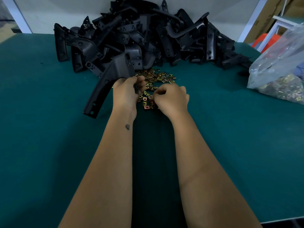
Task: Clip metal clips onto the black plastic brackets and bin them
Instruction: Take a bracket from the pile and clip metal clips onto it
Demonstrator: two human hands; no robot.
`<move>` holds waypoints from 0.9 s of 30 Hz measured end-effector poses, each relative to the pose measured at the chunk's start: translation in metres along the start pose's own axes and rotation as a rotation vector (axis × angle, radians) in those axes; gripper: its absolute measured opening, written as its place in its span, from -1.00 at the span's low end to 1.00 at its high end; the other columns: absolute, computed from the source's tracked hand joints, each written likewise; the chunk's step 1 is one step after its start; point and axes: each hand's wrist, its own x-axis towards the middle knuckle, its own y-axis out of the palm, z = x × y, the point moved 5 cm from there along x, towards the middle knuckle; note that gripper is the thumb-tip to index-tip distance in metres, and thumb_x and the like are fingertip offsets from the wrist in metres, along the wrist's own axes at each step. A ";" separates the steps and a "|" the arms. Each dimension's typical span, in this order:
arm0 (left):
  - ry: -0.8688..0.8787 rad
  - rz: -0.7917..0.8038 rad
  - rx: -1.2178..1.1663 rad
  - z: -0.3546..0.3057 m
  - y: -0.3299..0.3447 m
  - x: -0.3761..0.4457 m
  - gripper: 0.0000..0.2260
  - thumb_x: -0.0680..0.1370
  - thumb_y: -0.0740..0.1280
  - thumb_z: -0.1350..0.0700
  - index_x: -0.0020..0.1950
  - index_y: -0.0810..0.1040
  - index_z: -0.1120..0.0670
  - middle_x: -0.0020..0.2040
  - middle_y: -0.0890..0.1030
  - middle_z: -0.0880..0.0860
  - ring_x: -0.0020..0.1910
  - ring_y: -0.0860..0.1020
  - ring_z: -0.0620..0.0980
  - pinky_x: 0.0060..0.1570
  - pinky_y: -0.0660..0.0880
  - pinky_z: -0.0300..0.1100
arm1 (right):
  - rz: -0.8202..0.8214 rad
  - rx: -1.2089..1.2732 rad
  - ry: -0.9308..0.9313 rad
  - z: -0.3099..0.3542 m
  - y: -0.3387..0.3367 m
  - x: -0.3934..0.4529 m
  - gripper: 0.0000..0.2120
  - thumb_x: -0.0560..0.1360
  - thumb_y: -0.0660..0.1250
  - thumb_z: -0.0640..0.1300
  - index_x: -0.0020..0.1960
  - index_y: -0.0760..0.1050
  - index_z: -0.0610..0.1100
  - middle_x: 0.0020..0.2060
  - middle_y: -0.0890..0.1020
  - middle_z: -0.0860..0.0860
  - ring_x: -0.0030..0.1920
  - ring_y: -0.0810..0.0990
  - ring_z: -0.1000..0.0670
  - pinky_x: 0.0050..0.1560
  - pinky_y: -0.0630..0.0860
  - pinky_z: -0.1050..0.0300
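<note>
My left hand (pixel 128 90) grips a long black plastic bracket (pixel 109 81) that slants from the pile down toward the lower left. My right hand (pixel 171 98) sits just to the right with its fingers curled, down among the loose metal clips (pixel 152 83); whether it pinches one is hidden by the fingers. The brass-coloured clips lie scattered on the green table (pixel 49 129) between and beyond both hands. A big heap of black brackets (pixel 144 37) fills the back of the table.
A clear plastic bag (pixel 279 71) holding more metal clips lies at the table's right edge. White frame posts (pixel 251 22) stand behind the heap. Cardboard and an orange object (pixel 263 41) sit beyond the right post.
</note>
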 end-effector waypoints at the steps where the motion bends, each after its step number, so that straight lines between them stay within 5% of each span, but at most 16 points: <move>1: 0.003 0.004 0.007 0.001 -0.001 0.000 -0.89 0.64 0.17 0.33 -0.04 0.47 0.25 -0.21 0.62 0.11 -0.24 0.60 -0.02 -0.18 0.60 -0.25 | 0.009 0.039 0.014 -0.001 0.000 0.000 -0.88 0.50 0.32 -0.02 -0.15 0.62 0.10 -0.15 0.60 0.17 0.13 0.38 -0.05 0.00 0.15 0.06; 5: 0.029 0.015 0.099 0.002 -0.001 0.003 -0.83 0.64 0.19 0.30 -0.12 0.47 0.16 -0.24 0.63 0.04 -0.26 0.57 -0.08 -0.23 0.55 -0.27 | -0.041 0.450 0.045 0.000 -0.004 -0.001 -0.89 0.49 0.38 -0.14 -0.19 0.63 -0.02 -0.25 0.63 0.13 -0.09 0.59 0.05 -0.02 0.49 0.06; 8: 0.048 -0.001 0.211 0.005 -0.003 0.006 -0.84 0.63 0.20 0.27 -0.10 0.48 0.10 -0.22 0.61 -0.01 -0.29 0.48 -0.13 -0.26 0.44 -0.29 | -0.094 0.633 0.048 0.001 -0.008 -0.002 -0.88 0.51 0.39 -0.20 -0.18 0.62 -0.05 -0.23 0.65 0.07 -0.14 0.61 0.10 -0.12 0.52 0.24; 12: 0.046 0.047 0.285 0.006 -0.001 0.004 -0.92 0.55 0.39 0.21 -0.06 0.52 0.05 -0.19 0.58 -0.06 -0.33 0.49 -0.21 -0.28 0.42 -0.29 | -0.115 0.862 0.061 0.002 -0.009 -0.001 -0.89 0.52 0.38 -0.27 -0.11 0.61 -0.08 -0.16 0.68 -0.07 -0.15 0.64 0.04 -0.06 0.61 0.17; 17: 0.115 0.132 0.342 0.004 0.003 0.000 -0.88 0.52 0.43 0.21 -0.02 0.56 0.04 -0.11 0.64 -0.05 -0.19 0.59 -0.19 -0.18 0.49 -0.29 | -0.118 0.909 0.023 0.008 -0.009 -0.002 -0.90 0.52 0.39 -0.29 -0.10 0.61 -0.12 -0.13 0.68 -0.11 -0.09 0.65 -0.01 0.05 0.63 0.04; 23: 0.166 0.054 0.333 0.000 -0.004 0.003 -0.84 0.52 0.44 0.27 -0.05 0.54 0.04 -0.07 0.65 0.02 -0.03 0.63 -0.05 0.03 0.58 -0.18 | -0.023 0.851 -0.081 0.015 -0.004 -0.004 -0.88 0.47 0.45 -0.31 -0.03 0.64 -0.14 -0.14 0.69 0.00 -0.09 0.64 0.14 0.01 0.59 0.25; 27: 0.255 -0.020 0.420 0.000 -0.004 0.002 -0.85 0.51 0.42 0.29 -0.09 0.52 0.07 -0.11 0.63 -0.01 -0.13 0.59 -0.16 -0.13 0.52 -0.34 | -0.069 0.733 -0.103 0.019 -0.001 -0.004 -0.86 0.49 0.41 -0.33 -0.09 0.63 -0.11 -0.20 0.66 0.07 -0.14 0.61 0.16 -0.02 0.55 0.30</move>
